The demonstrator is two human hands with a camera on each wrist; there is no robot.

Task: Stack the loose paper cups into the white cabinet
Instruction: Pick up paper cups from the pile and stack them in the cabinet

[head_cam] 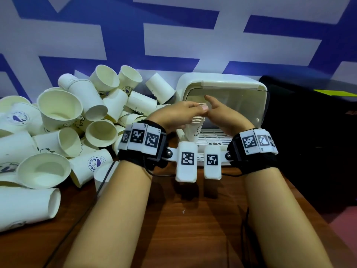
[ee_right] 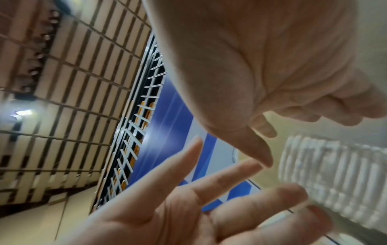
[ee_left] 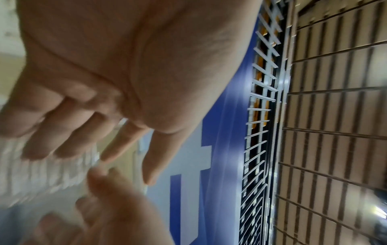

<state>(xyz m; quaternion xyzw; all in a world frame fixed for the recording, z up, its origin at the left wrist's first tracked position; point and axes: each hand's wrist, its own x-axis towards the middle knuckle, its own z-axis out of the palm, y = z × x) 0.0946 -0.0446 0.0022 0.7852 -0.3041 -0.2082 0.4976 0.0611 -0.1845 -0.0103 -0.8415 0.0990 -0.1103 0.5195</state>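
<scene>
A stack of nested white paper cups (head_cam: 195, 130) stands upright at the mouth of the white cabinet (head_cam: 222, 82), whose clear lid is raised. My left hand (head_cam: 185, 113) holds the stack at its rims, thumb on the near side and fingers laid across the rims (ee_left: 41, 174). My right hand (head_cam: 218, 111) is at the other side of the stack top, thumb up and free, bent fingertips at the rims (ee_right: 335, 179). Whether it holds the stack is hard to tell. A big pile of loose cups (head_cam: 59, 113) lies to the left.
The cabinet has a white slatted rack (head_cam: 216, 136) at its floor, just behind my wrists. A black object (head_cam: 309, 122) fills the right side. The wooden table (head_cam: 193, 219) runs toward me, with a thin cable (head_cam: 100, 182) near the pile. A blue-and-white wall stands behind.
</scene>
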